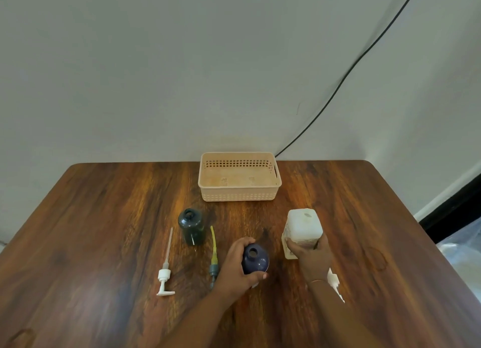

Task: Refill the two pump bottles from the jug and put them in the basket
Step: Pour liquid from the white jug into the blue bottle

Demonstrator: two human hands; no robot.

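Brown wood-grain surface [104, 217] pushed up against a plain grey wall, with a black cable [346, 76] running down the wall and dropping behind the far edge. That's what the head view gives me from here.

The basket [238, 195] sits at the back of the surface, about centre, with nothing in it. Both bottles are out in front of it, uncapped and upright. The green bottle [191, 226] stands on its own, a bit left of centre. The blue bottle [255, 259] is nearer the camera and to the right of it.

The left hand [234, 267] grips the blue bottle from the left. Its fingers [242, 243] curl round the far side and the thumb wraps the near side, so the open neck stays clear.

The right hand [309, 256] has the jug [303, 228], which is just right of the blue bottle. Its fingers [322, 239] are wrapped round the lower part of the body. The jug looks roughly upright, and I can't tell whether it's resting on the surface or lifted off it. There's a greyish oval on its top face, and I can't make out whether that's an opening.

The pumps are lying flat. A white pump [165, 274] is left of the green bottle with its tube pointing away from me. A yellow pump [214, 256] with a grey collar lies between the two bottles, right beside the left hand. Another white piece [334, 282] pokes out from under the right wrist. It's probably a pump too, but it's mostly hidden.
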